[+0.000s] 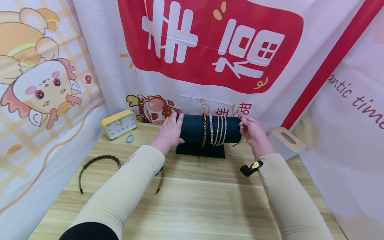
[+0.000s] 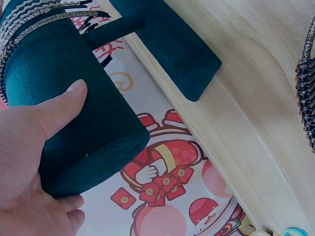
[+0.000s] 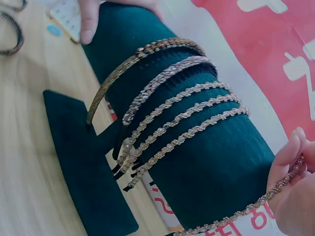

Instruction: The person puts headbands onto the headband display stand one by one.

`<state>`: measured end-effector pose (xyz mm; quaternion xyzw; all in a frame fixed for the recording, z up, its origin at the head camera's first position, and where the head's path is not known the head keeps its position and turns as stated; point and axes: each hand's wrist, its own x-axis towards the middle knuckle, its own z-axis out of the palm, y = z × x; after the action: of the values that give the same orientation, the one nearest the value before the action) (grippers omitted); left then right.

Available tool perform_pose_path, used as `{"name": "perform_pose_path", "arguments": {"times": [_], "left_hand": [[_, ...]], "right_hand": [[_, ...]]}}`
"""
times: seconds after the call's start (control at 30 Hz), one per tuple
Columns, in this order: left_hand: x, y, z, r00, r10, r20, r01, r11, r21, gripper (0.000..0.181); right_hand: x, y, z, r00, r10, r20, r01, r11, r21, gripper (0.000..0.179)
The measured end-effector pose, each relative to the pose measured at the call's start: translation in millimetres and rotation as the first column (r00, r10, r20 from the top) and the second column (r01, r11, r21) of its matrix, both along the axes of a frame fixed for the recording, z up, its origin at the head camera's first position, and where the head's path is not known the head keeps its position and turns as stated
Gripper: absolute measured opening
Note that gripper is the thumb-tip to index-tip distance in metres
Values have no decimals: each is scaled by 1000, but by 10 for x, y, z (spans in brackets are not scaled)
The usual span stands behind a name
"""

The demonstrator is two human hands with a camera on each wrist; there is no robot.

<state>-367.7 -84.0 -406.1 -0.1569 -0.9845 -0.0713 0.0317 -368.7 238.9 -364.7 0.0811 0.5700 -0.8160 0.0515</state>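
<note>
A dark green velvet roll-shaped display stand (image 1: 190, 128) lies crosswise on its flat base (image 1: 201, 152). My left hand (image 1: 169, 131) grips its left end, thumb (image 2: 74, 93) on the front and fingers round the end. Around the roll's middle sit a gold headband (image 3: 115, 73), a silvery one (image 3: 157, 81) and three slim twisted beaded headbands (image 3: 182, 117). Past the right end, my right hand (image 1: 253, 133) pinches another slim beaded headband (image 3: 231, 216) by one part. It stretches along that end in the right wrist view, its far part cut off by the frame.
On the table's left lie a dark ridged headband (image 1: 100, 158) and part of another headband (image 1: 160, 182), beside my left sleeve. A yellow alarm clock (image 1: 120, 124) and a small blue ring (image 1: 129, 138) stand behind. A white tissue box (image 1: 288, 140) is at the right, near the printed cloth.
</note>
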Motion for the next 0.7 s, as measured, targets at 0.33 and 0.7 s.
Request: {"name": "perform_pose_path", "arguments": {"times": [0.33,0.7], "left_hand": [[-22,-9,-37,1000,2,-7,-2,1000,4,112],[-22,-2,-41,1000,-3,-31,3,1000,-3,112]], "right_hand": [[26,-282,-32,997,4,-75,25,925,379,36],[-46,-312,-5,981,-81,-178,191,576,795,19]]}}
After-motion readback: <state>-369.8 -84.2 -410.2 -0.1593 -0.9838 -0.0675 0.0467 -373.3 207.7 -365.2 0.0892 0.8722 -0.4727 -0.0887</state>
